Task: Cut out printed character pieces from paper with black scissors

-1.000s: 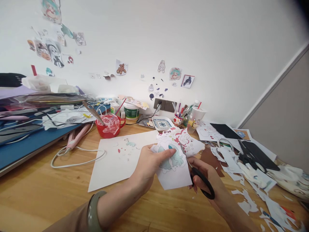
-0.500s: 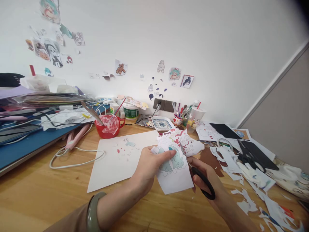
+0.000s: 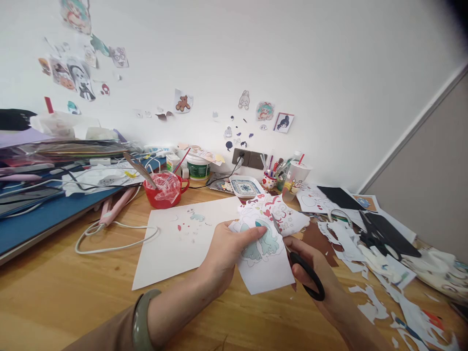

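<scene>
My left hand (image 3: 228,246) pinches a white sheet of paper (image 3: 266,280) bearing a drawing with teal hair, its thumb lying across the picture. In my right hand (image 3: 310,261) is a pair of scissors (image 3: 312,280) with black handles, fingers through the loops. The blades meet the paper at the drawing's right side; how far apart they stand is hard to see. Beyond the cut, the sheet's far part (image 3: 288,217) carries red and grey doodles. Under my left hand's far side lies a larger white sheet (image 3: 164,263) with small cut-out pieces on it.
A red mug (image 3: 164,192) holds crumpled plastic at the back left. A patterned square dish (image 3: 246,186), a pen cup (image 3: 269,181) and a drink cup (image 3: 294,178) stand along the wall. Paper scraps (image 3: 373,302) and black-handled scissors (image 3: 376,234) lie at right. A white cable (image 3: 113,252) loops at left.
Almost nothing differs. The paper and the scissors in my hands have shifted only very slightly.
</scene>
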`<state>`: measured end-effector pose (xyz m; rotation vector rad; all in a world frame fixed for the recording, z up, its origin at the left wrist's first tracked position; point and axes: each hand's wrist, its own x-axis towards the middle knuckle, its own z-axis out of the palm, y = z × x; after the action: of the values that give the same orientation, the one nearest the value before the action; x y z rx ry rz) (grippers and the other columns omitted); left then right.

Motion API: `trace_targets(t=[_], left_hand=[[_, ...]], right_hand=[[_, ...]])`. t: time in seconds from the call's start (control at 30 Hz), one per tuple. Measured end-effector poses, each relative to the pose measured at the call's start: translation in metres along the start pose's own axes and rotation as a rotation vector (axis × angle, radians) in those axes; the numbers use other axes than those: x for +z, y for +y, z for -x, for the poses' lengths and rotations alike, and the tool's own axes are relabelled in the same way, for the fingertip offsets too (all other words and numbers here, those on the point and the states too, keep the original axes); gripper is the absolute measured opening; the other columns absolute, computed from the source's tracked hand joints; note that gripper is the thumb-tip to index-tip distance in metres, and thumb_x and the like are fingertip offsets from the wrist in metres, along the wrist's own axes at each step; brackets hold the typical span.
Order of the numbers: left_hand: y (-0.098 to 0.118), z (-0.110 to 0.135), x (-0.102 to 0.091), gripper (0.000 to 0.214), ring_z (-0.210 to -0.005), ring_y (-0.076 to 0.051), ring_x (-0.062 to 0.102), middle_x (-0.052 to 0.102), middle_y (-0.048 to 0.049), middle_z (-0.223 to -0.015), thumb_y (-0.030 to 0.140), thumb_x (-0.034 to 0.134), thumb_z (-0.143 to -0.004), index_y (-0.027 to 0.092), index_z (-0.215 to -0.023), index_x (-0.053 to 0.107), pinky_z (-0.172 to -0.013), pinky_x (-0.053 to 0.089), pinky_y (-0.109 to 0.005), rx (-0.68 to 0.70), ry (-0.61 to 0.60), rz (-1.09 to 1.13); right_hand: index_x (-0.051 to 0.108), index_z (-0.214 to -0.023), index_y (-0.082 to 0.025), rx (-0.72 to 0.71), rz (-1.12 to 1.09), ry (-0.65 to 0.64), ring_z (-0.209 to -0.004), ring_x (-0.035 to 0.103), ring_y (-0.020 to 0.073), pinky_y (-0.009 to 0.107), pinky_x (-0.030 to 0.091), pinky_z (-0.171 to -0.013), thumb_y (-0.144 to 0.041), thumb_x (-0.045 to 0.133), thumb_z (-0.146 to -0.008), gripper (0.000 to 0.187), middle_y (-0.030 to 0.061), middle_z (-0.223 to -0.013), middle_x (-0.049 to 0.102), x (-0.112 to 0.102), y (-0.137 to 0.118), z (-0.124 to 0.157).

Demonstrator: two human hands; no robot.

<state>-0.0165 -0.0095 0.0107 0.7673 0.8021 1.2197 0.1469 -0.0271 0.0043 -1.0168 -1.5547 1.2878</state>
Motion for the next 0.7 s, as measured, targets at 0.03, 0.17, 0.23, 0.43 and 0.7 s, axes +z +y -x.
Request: trace_targets(t=[0.03, 0.17, 0.23, 0.43, 0.7], left_hand=[[0.0, 0.0001, -0.0001, 0.024, -0.062, -0.015, 0.061, 0.069, -0.0088, -0.074, 0.023, 0.072, -0.06, 0.009, -0.078, 0.066, -0.056, 0.048, -0.022, -0.001, 0.001, -0.001], [-0.0012, -0.0006, -0.0003, 0.025, -0.063, -0.016, 0.061, 0.069, -0.0087, -0.075, 0.024, 0.072, -0.06, 0.009, -0.078, 0.066, -0.058, 0.048, -0.024, -0.007, -0.013, 0.013], [-0.002, -0.0011, -0.0002, 0.024, -0.063, -0.016, 0.061, 0.069, -0.0085, -0.076, 0.024, 0.073, -0.059, 0.01, -0.078, 0.066, -0.058, 0.048, -0.024, -0.013, -0.021, 0.022], [-0.002, -0.0002, -0.0002, 0.025, -0.062, -0.015, 0.061, 0.069, -0.0089, -0.077, 0.024, 0.072, -0.06, 0.009, -0.079, 0.066, -0.057, 0.048, -0.023, -0.014, -0.026, 0.028], [0.0015, -0.0006, 0.0014, 0.023, -0.062, -0.016, 0.061, 0.069, -0.0076, -0.073, 0.022, 0.072, -0.059, 0.009, -0.077, 0.066, -0.057, 0.048, -0.023, -0.027, -0.007, 0.008]], right_hand=[[0.061, -0.083, -0.021, -0.005, 0.005, 0.007, -0.046, 0.042, 0.0105, 0.019, 0.035, -0.037, -0.056, 0.066, -0.061, 0.041, -0.0019, -0.059, 0.051, 0.0005, -0.0004, 0.0004], [0.06, -0.086, -0.023, -0.016, 0.045, 0.022, -0.047, 0.043, 0.0141, 0.024, 0.038, -0.041, -0.06, 0.061, -0.063, 0.043, 0.0002, -0.061, 0.053, 0.0039, -0.0057, 0.002], [0.06, -0.087, -0.023, -0.019, 0.06, 0.004, -0.048, 0.047, 0.0161, 0.028, 0.044, -0.05, -0.06, 0.06, -0.064, 0.043, 0.0015, -0.062, 0.057, 0.0053, -0.0085, 0.0025], [0.059, -0.09, -0.026, -0.033, 0.012, 0.019, -0.047, 0.048, 0.0155, 0.031, 0.045, -0.06, -0.056, 0.061, -0.066, 0.038, -0.0001, -0.064, 0.059, 0.0052, -0.0039, 0.0027], [0.06, -0.088, -0.024, -0.048, 0.086, -0.071, -0.063, 0.049, 0.0186, 0.026, 0.04, -0.052, -0.056, 0.059, -0.069, 0.038, 0.0021, -0.069, 0.055, -0.0012, -0.0081, 0.0026]])
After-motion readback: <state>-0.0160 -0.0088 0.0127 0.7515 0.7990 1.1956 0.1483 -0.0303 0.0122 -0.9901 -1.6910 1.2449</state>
